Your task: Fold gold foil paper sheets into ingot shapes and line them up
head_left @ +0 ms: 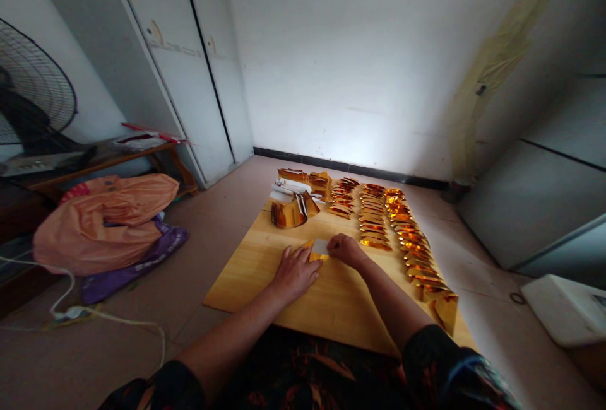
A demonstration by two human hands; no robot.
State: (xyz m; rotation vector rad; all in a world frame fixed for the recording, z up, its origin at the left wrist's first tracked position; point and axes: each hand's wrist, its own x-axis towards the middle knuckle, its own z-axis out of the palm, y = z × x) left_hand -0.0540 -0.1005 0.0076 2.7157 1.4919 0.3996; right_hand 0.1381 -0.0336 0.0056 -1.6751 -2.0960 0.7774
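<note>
A small sheet of gold foil paper (316, 257) with a pale grey-white back lies on the wooden board in front of me, partly folded. My left hand (296, 272) rests flat over its left side, fingers stretched out and touching the gold part. At the right edge of the pale part, my right hand (348, 250) has its fingers closed in a pinch on the sheet. Beyond my hands stands a curved stack of gold foil sheets (288, 213). Folded gold foil pieces (374, 221) stand in several rows to the right.
The wooden board (255, 271) carries more foil bundles and a white roll (292, 187) at its far end. On the left are a fan (33, 88), an orange bag (95, 227) and a cable (127, 320). A white box (563, 309) sits at right.
</note>
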